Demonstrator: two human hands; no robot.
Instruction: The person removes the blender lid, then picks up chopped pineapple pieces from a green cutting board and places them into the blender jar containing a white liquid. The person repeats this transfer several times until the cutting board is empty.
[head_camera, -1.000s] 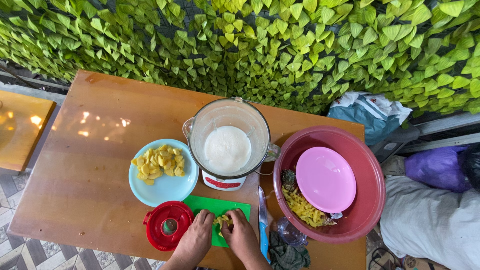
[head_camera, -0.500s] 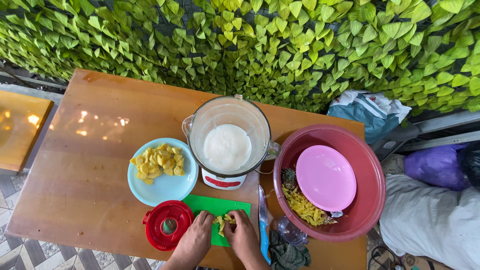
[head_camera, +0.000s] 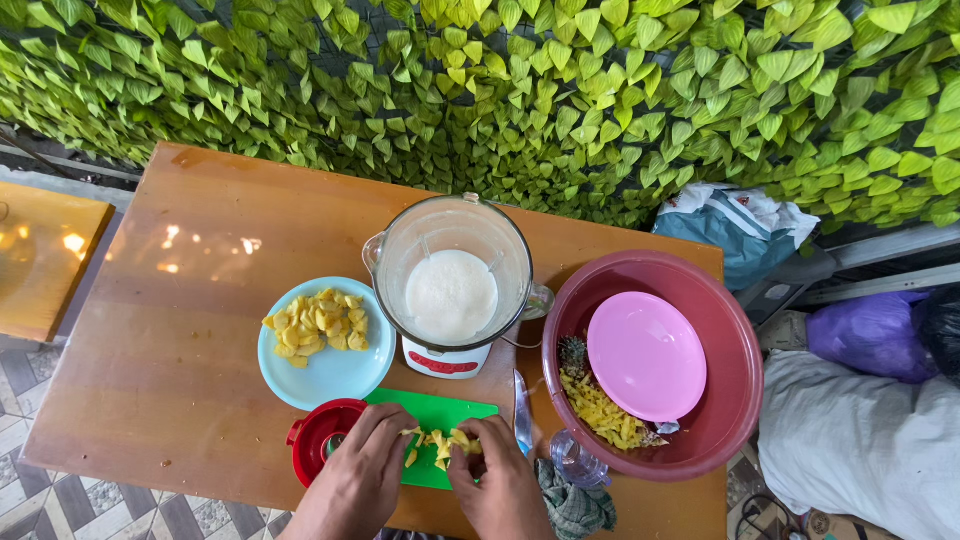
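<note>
My left hand (head_camera: 358, 480) and my right hand (head_camera: 497, 485) rest on a green cutting board (head_camera: 435, 412) at the table's near edge. Between their fingertips lies a small heap of yellow fruit pieces (head_camera: 440, 445), which both hands cup from either side. A light blue plate (head_camera: 325, 350) with more yellow fruit chunks sits just beyond the board on the left. A blender jug (head_camera: 452, 275) holding white liquid stands behind the board. A knife (head_camera: 522, 412) lies right of the board.
A red lid (head_camera: 320, 450) sits under my left wrist. A big maroon basin (head_camera: 700, 440) at the right holds a pink plate (head_camera: 645, 355) and fruit peelings (head_camera: 598, 410). A clear cap (head_camera: 572, 462) and a checked cloth (head_camera: 575, 505) lie near the edge. Leafy wall behind.
Both hands have stayed on the cutting board, drawing the yellow pieces slightly closer together. Nothing else has shifted.
</note>
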